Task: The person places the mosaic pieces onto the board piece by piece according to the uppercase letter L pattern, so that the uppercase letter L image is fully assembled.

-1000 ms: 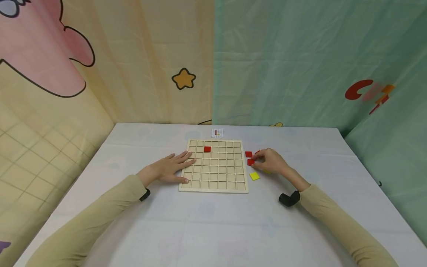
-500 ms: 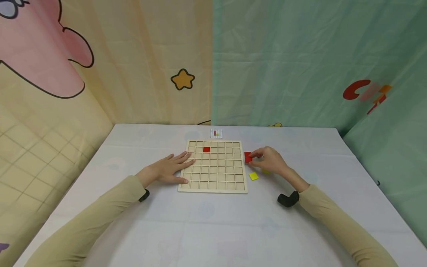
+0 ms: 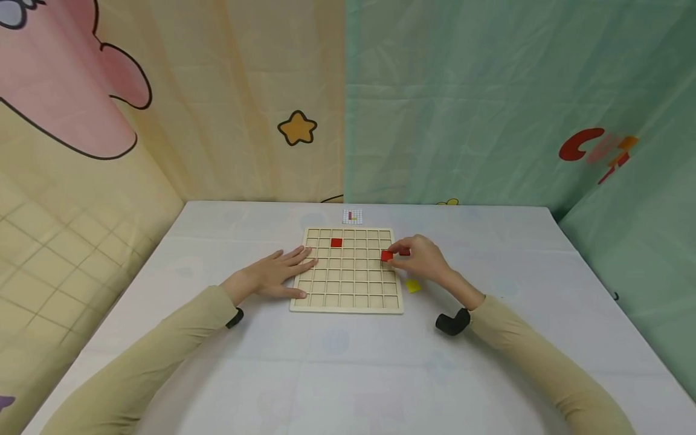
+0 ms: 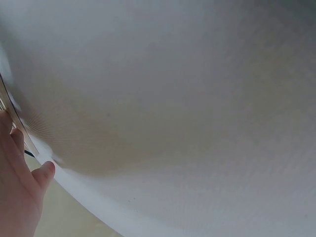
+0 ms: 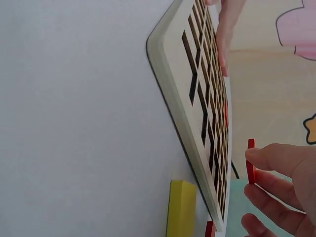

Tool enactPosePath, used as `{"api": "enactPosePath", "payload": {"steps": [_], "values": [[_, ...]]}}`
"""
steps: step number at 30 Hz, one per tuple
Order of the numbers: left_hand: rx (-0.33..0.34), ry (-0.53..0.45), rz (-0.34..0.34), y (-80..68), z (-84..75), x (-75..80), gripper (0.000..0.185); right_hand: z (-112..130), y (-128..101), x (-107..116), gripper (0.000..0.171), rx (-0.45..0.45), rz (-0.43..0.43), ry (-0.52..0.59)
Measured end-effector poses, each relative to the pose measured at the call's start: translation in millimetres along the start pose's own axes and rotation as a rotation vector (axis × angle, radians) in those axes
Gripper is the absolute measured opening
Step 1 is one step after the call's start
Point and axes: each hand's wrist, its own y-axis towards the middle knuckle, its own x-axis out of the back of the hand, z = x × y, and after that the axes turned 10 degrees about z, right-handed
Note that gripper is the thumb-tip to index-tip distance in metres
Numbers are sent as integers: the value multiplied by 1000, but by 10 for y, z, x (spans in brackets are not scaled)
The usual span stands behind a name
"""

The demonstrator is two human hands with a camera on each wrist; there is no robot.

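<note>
My right hand (image 3: 424,260) pinches a red square tile (image 3: 386,256) between thumb and fingers, raised over the right edge of the wooden grid board (image 3: 348,305). In the right wrist view the held tile (image 5: 251,162) stands on edge between the fingertips. My left hand (image 3: 272,275) lies flat with spread fingers on the board's left edge. One red tile (image 3: 336,243) sits in a cell near the board's top. Another red tile (image 3: 405,252) lies right of the board, partly behind my right fingers. A yellow tile (image 3: 413,286) is on the table below my right hand.
A small printed grid card (image 3: 352,216) with coloured squares lies just behind the board. The white-covered table (image 3: 337,368) meets cloth curtains (image 3: 462,109) at its back. Black wrist devices (image 3: 453,322) hang under both sleeves.
My right hand has lifted a red tile from beside the board and moved left with it, over the board's right edge. My left hand has stayed in place.
</note>
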Motion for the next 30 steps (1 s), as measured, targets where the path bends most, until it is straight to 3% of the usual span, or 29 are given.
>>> {"api": "enactPosePath", "payload": {"steps": [30], "values": [[-2,-11,2,15,7,-1,83,506,676,-428,27,45,35,7]]}}
